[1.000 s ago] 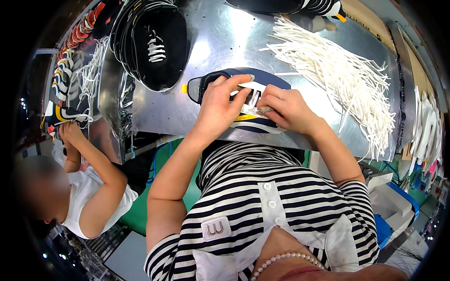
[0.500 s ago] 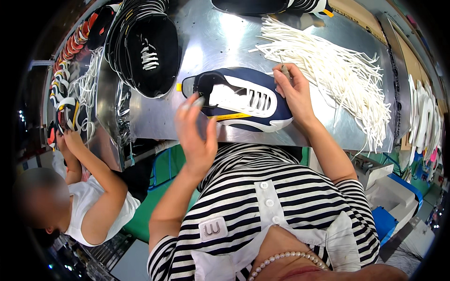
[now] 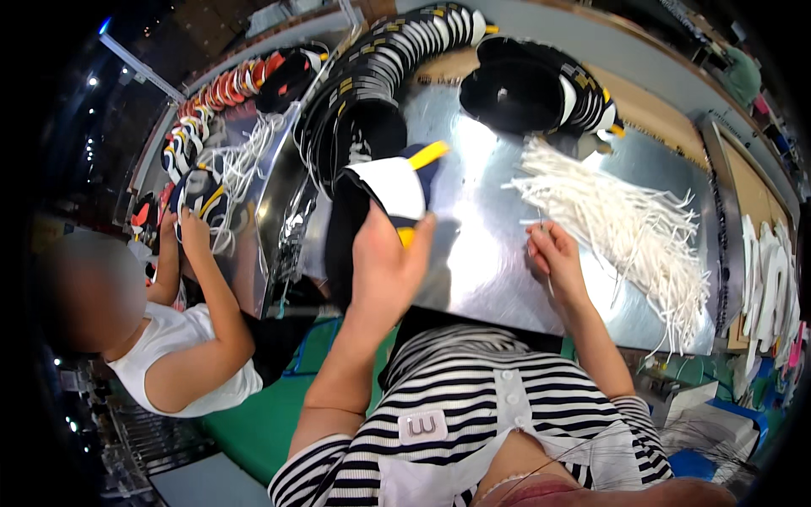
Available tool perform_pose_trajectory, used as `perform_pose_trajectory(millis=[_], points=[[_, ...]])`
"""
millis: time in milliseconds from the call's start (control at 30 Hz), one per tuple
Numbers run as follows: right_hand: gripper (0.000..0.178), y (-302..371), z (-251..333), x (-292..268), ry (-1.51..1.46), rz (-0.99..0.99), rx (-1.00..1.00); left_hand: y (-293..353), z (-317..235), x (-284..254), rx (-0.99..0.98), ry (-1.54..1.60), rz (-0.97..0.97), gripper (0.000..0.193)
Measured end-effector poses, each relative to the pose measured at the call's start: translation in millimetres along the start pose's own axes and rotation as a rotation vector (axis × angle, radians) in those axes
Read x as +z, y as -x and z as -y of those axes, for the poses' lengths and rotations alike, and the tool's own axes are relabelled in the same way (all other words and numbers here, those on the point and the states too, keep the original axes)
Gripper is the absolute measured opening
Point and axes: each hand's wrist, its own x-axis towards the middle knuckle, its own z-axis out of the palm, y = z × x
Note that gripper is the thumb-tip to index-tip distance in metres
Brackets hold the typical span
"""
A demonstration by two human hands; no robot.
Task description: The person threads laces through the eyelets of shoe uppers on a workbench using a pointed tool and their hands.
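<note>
My left hand (image 3: pixel 384 258) is wrapped around a shoe upper (image 3: pixel 393 188) in white, navy and black with yellow tabs. It is tilted up over the left part of the metal table, its opening and lacing turned out of sight. To the right, my right hand (image 3: pixel 553 253) has its fingertips pinched on a slim, thin-tipped tool (image 3: pixel 541 216), mostly hidden by the fingers. That hand is just left of a pile of white shoelaces (image 3: pixel 617 232). Behind my left hand stands a curved row of black, white and yellow shoe uppers (image 3: pixel 384 72).
A second stack of uppers (image 3: pixel 515 95) sits at the table's far side. At left, a co-worker (image 3: pixel 190 346) handles a shoe upper beside loose white laces (image 3: pixel 245 169) and a row of red and white uppers (image 3: pixel 224 95). White strips (image 3: pixel 764 279) hang at far right.
The shoe upper lay flat before me; now my left hand has gripped it, lifted it and carried it left, beside the row. My right hand has come away from its toe. The view has shifted.
</note>
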Motion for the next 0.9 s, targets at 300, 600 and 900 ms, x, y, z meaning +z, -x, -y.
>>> perform_pose_trajectory(millis=[300, 600, 900], points=[[0.018, -21, -16, 15, 0.522, 0.097, -0.188, -209, 165, 65, 0.054, -0.818, -0.546, 0.072], [0.013, -87, -25, -13, 0.621, 0.135, -0.332, -298, 242, -6, 0.518, -0.828, 0.023, 0.053], [0.014, -140, 36, -83, 0.728, -0.103, -0.455, -196, 81, 121, 0.264, -0.302, 0.254, 0.057]])
